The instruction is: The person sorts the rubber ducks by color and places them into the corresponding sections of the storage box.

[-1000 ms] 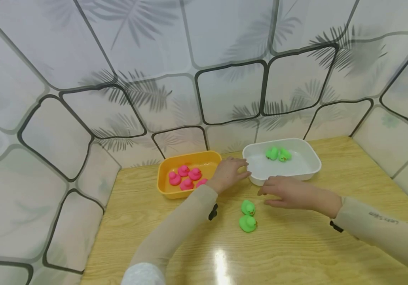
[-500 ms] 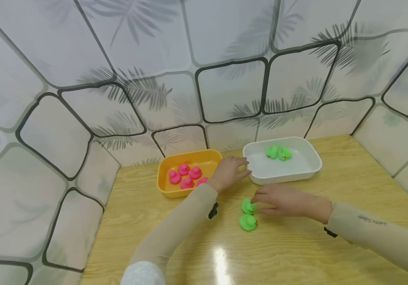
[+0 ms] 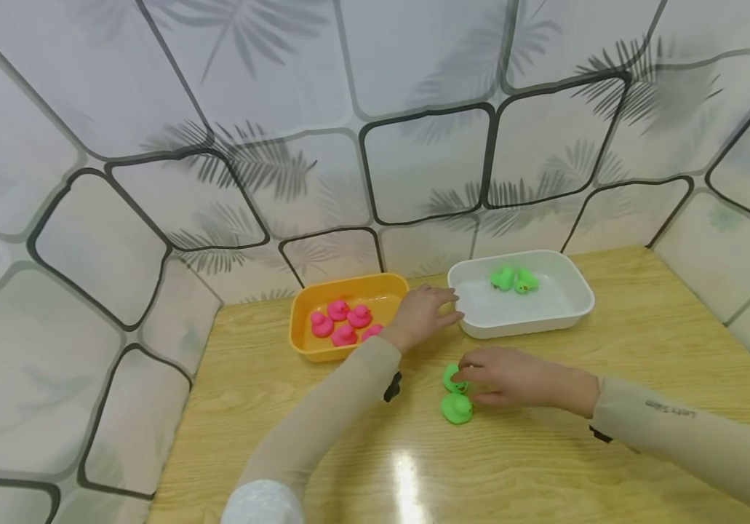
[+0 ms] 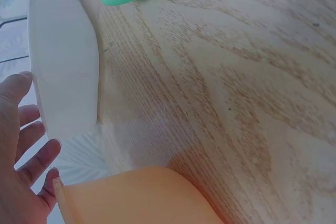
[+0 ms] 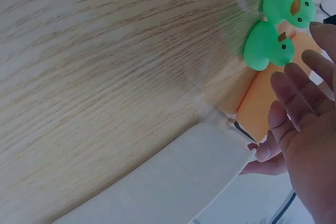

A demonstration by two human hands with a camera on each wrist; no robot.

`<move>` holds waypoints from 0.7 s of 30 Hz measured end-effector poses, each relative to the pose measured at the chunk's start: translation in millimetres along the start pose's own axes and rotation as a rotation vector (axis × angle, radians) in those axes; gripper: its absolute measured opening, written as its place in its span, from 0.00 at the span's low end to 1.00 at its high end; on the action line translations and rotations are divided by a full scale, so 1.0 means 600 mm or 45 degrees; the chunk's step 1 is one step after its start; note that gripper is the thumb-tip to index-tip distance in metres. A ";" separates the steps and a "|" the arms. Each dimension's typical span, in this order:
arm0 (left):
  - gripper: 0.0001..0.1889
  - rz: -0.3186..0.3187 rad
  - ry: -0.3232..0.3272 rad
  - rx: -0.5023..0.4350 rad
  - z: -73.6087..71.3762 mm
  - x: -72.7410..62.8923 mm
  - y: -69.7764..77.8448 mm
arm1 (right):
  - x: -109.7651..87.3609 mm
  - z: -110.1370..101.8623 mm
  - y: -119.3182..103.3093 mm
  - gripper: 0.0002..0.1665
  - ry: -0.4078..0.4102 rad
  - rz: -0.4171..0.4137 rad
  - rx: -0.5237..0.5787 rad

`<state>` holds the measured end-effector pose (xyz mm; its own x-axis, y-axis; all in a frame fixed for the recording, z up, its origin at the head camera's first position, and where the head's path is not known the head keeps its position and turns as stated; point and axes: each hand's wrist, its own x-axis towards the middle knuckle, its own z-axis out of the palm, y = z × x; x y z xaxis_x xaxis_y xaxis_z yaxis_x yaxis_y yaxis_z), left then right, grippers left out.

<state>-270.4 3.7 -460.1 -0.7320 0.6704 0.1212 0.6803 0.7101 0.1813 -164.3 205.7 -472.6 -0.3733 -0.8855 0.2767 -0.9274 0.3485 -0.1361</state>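
My left hand (image 3: pixel 419 316) reaches over the right end of the orange tray (image 3: pixel 314 356), its fingertips right at the left rim of the white tray (image 3: pixel 554 298). In the left wrist view its fingers (image 4: pixel 38 162) are spread and hold nothing. Two green rubber ducks stand one behind the other on the table. My right hand (image 3: pixel 512 378) hovers just right of them, fingertips overlapping the farther duck (image 3: pixel 449 377) and thumb close to the nearer duck (image 3: pixel 456 410). Seen from the right wrist, the fingers (image 5: pixel 299 90) are loosely bent around no object, beside the farther duck (image 5: pixel 262 51).
Several pink rubber ducks (image 3: pixel 321 325) sit in the orange tray, one partly hidden by my left wrist. Two more green ducks (image 3: pixel 524 282) lie in the white tray. A patterned wall (image 3: pixel 427 167) rises behind both trays. Wooden tabletop (image 3: pixel 512 466) extends toward the front.
My right hand has come down and left from the white tray's front edge to the two green ducks on the table. The left hand stays at the white tray's rim.
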 end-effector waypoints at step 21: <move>0.23 -0.004 0.002 0.026 -0.001 0.000 0.000 | 0.005 0.003 0.005 0.15 -0.058 0.065 0.026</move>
<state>-270.2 3.6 -459.7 -0.7340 0.6681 0.1221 0.6789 0.7163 0.1613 -168.3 203.8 -473.8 -0.4185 -0.8798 0.2255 -0.9062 0.3878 -0.1688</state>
